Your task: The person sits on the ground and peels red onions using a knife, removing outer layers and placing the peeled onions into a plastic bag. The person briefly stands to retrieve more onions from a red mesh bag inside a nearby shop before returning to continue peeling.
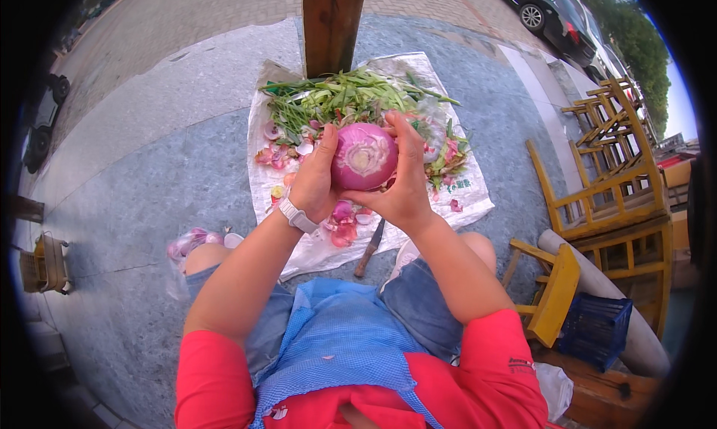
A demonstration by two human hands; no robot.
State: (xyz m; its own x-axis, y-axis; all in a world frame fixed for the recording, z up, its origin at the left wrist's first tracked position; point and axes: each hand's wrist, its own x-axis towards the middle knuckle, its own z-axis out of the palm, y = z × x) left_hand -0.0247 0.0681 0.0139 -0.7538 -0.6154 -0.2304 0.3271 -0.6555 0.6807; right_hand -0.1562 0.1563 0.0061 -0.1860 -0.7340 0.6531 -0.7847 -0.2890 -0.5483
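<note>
Between my two hands I hold a large purple onion [364, 157], its pale root end facing up. My left hand [318, 177] cups it from the left, with a white watch band [298, 215] on the wrist. Around its right side curl the fingers of my right hand [410, 177]. Beneath lies a white woven plastic sack [465, 205], strewn with purple onion skins [344, 234] and, farther off, a heap of green vegetable trimmings [358, 92]. A knife [371, 251] with a worn handle rests at the sack's near edge, its tip pointing away from me.
A wooden post [331, 28] rises at the sack's far edge. By my left knee sits a clear plastic bag of onions [193, 244]. On the right are a yellow wooden stool [552, 294], stacked wooden chairs [610, 199] and a blue plastic crate [595, 328]. A black car [552, 22] stands beyond.
</note>
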